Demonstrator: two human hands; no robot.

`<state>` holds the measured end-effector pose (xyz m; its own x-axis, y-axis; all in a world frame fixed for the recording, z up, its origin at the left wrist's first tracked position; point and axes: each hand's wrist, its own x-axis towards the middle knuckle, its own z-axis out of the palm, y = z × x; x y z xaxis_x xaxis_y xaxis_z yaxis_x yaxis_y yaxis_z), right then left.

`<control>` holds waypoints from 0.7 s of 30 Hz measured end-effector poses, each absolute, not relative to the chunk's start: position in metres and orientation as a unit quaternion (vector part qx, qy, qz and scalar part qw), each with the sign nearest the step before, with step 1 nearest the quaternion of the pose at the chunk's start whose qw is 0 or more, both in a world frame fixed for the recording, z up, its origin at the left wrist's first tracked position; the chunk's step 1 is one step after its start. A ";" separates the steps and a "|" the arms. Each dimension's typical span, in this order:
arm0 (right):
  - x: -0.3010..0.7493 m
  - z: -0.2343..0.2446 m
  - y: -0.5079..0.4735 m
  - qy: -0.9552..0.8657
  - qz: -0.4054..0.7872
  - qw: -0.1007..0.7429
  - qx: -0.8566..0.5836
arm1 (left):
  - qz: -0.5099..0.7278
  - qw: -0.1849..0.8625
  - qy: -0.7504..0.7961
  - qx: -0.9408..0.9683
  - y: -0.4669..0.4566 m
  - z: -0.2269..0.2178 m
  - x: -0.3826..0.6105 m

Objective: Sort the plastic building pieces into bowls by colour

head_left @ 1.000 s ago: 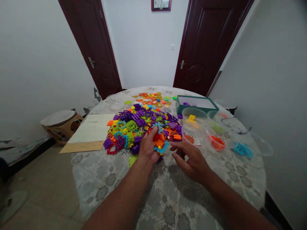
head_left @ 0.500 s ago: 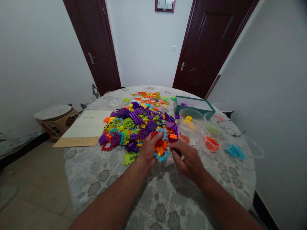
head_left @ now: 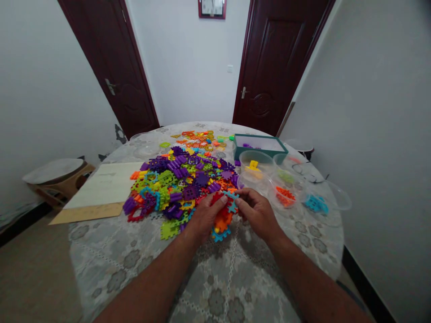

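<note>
A heap of coloured plastic interlocking pieces (head_left: 178,181) lies on the round table (head_left: 235,278). My left hand (head_left: 204,217) rests on the heap's near edge, fingers curled over a cluster of orange, red and blue pieces (head_left: 222,222). My right hand (head_left: 257,213) is beside it, thumb and fingers pinched on a blue toothed piece (head_left: 231,200) that the left fingertips also touch. Both hands are closed on this piece.
Clear plastic bowls with sorted yellow (head_left: 253,165), green (head_left: 286,176), orange (head_left: 284,196) and blue (head_left: 314,204) pieces sit to the right. A teal box (head_left: 259,144) stands behind them. A cardboard sheet (head_left: 97,190) lies left. A stool (head_left: 55,172) is beside the table. Two doors behind.
My right hand moved left from open hovering to pinch the blue piece held by the left hand. The view shifted so the table sits further left.
</note>
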<state>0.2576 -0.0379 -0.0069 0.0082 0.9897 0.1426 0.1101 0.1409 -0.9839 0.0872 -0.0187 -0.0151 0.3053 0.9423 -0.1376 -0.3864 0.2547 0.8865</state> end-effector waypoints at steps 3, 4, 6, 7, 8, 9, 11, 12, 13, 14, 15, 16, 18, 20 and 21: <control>0.257 -0.005 -0.036 -0.522 0.449 0.535 -0.489 | 0.471 0.719 0.354 0.368 -0.020 -0.012 0.089; 0.256 -0.005 -0.036 -0.514 0.449 0.546 -0.486 | 0.474 0.720 0.357 0.361 -0.020 -0.011 0.090; 0.256 -0.005 -0.034 -0.500 0.443 0.569 -0.480 | 0.478 0.721 0.364 0.346 -0.020 -0.009 0.090; 0.256 -0.005 -0.034 -0.493 0.438 0.580 -0.478 | 0.480 0.722 0.367 0.337 -0.020 -0.008 0.090; 0.257 -0.005 -0.033 -0.487 0.431 0.591 -0.477 | 0.481 0.725 0.369 0.327 -0.020 -0.007 0.090; 0.257 -0.005 -0.032 -0.483 0.424 0.600 -0.477 | 0.483 0.728 0.370 0.316 -0.020 -0.006 0.090; 0.259 -0.005 -0.030 -0.481 0.409 0.611 -0.478 | 0.486 0.732 0.372 0.297 -0.019 -0.004 0.089; 0.260 -0.005 -0.030 -0.484 0.402 0.612 -0.479 | 0.488 0.733 0.375 0.291 -0.018 -0.002 0.089; 0.260 -0.005 -0.029 -0.489 0.396 0.611 -0.480 | 0.490 0.732 0.376 0.288 -0.018 -0.001 0.088; 0.261 -0.005 -0.029 -0.496 0.391 0.609 -0.480 | 0.491 0.732 0.376 0.285 -0.017 0.000 0.088; 0.261 -0.005 -0.029 -0.501 0.385 0.608 -0.480 | 0.492 0.732 0.376 0.284 -0.016 0.002 0.087; 0.262 -0.004 -0.029 -0.506 0.380 0.607 -0.480 | 0.493 0.732 0.377 0.281 -0.016 0.003 0.087; 0.267 -0.001 -0.028 -0.514 0.369 0.609 -0.478 | 0.495 0.732 0.383 0.269 -0.015 0.006 0.087; 0.278 0.005 -0.027 -0.521 0.351 0.617 -0.475 | 0.493 0.733 0.398 0.247 -0.014 0.009 0.087; 0.286 0.010 -0.027 -0.524 0.335 0.624 -0.474 | 0.491 0.735 0.404 0.236 -0.014 0.011 0.087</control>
<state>0.2858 -0.0271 0.0098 0.2274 0.9138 0.3365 0.0790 0.3271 -0.9417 0.0866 -0.0140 0.0106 0.1908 0.9124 -0.3622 -0.5302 0.4063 0.7442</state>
